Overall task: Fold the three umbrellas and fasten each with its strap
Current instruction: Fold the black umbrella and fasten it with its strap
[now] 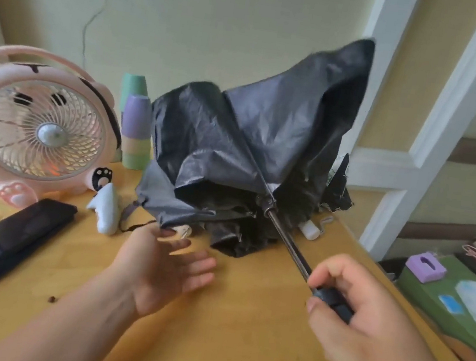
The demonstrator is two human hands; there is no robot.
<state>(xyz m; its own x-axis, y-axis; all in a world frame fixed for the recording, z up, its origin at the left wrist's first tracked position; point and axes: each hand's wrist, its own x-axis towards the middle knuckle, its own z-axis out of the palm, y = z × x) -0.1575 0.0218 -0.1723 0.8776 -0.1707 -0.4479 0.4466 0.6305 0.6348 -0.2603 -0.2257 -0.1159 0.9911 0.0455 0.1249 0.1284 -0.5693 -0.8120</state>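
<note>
Two hands were over the wooden table (225,325). My right hand (364,317) was curled around the black handle (332,297) of the black umbrella (251,139), fingers and thumb wrapped around it, holding that end clear of the tabletop. My left hand (163,264) lay open, palm up and fingers spread, gripping nothing, its fingertips just beside the lower edge of the canopy (184,203).

From the handle the metal shaft (286,239) ran up and away from me into the half-collapsed canopy, which sagged in loose folds, one panel sticking up toward the white frame (409,167). Its lower folds rested on the table. A strap (131,211) hung unfastened at its left edge.

Left of the umbrella stood stacked pastel cups (136,132) and a pink desk fan (39,128), with a flat black case (8,240) lying in front of the fan.
</note>
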